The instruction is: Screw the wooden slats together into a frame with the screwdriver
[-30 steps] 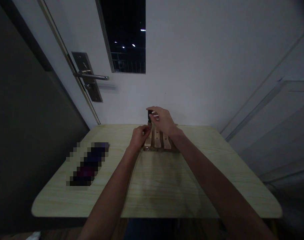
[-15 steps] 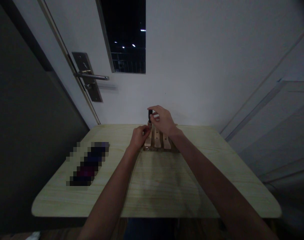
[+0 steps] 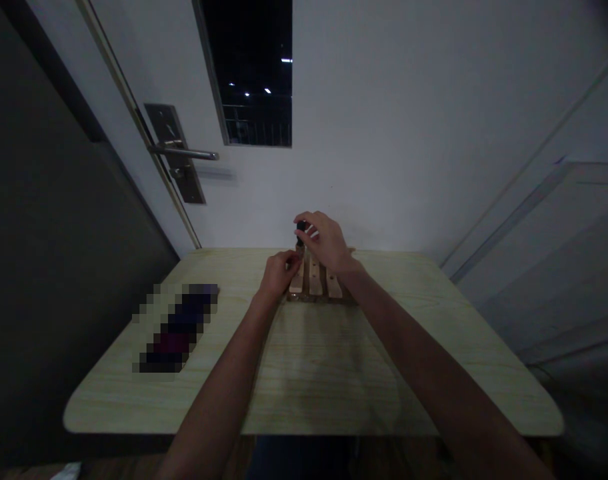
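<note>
A small wooden rack of pale slats (image 3: 315, 283) lies at the far middle of a light wood table (image 3: 314, 373). My left hand (image 3: 278, 272) is curled, its fingers pinching the rack's left slat near its far end. My right hand (image 3: 324, 243) hovers over the rack's far end, fingers closed around a small dark object (image 3: 301, 228) held upright above the slats. What the dark object is cannot be made out in the dim light.
A blurred-out dark item (image 3: 177, 327) lies on the table's left part. Behind the table are a white wall, a door with a metal lever handle (image 3: 184, 153) at the left, and a dark window (image 3: 251, 73).
My right hand has lowered slightly with the dark object, closer to the rack's far end. My left hand has stayed on the left slat.
</note>
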